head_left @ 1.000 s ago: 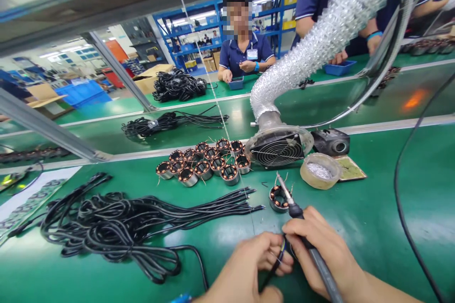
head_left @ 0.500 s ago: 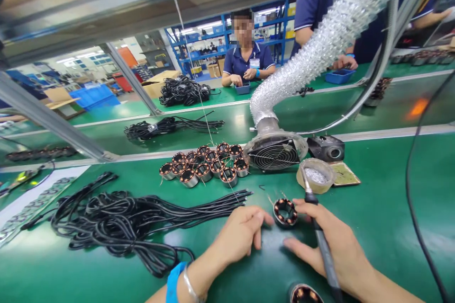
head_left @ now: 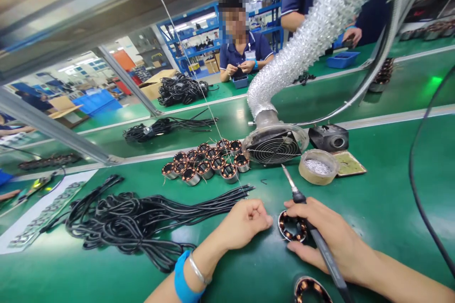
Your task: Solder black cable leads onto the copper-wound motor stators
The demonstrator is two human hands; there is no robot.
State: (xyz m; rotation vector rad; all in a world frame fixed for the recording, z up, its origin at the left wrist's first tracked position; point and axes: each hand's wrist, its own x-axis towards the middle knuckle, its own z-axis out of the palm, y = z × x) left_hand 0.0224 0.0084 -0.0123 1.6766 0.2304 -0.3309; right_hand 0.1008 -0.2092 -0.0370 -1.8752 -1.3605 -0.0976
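My right hand (head_left: 330,232) is closed around the handle of a soldering iron (head_left: 325,251), whose bare metal tip points up and away. With thumb and fingertips the same hand also grips a motor stator (head_left: 284,232), a ring with copper windings, tilted on the bench. To its left, my left hand (head_left: 247,222) has its fingers curled together beside the stator. A thin straight solder wire (head_left: 199,83) runs from above down to this hand; its end is hidden among the fingers. Another stator (head_left: 311,291) lies at the bottom edge, partly cut off.
Several stators (head_left: 204,168) stand grouped beyond my left hand. Black cables (head_left: 131,222) lie on the left. A fume fan (head_left: 275,147) with a silver duct (head_left: 302,52), a solder tub (head_left: 318,166) and a sponge tray (head_left: 350,163) stand ahead. A co-worker (head_left: 241,57) sits opposite.
My right thumb and fingers have closed on the stator, which is now tilted and slightly nearer. The iron's tip has swung left, off the solder tub. My left fingers have curled in.
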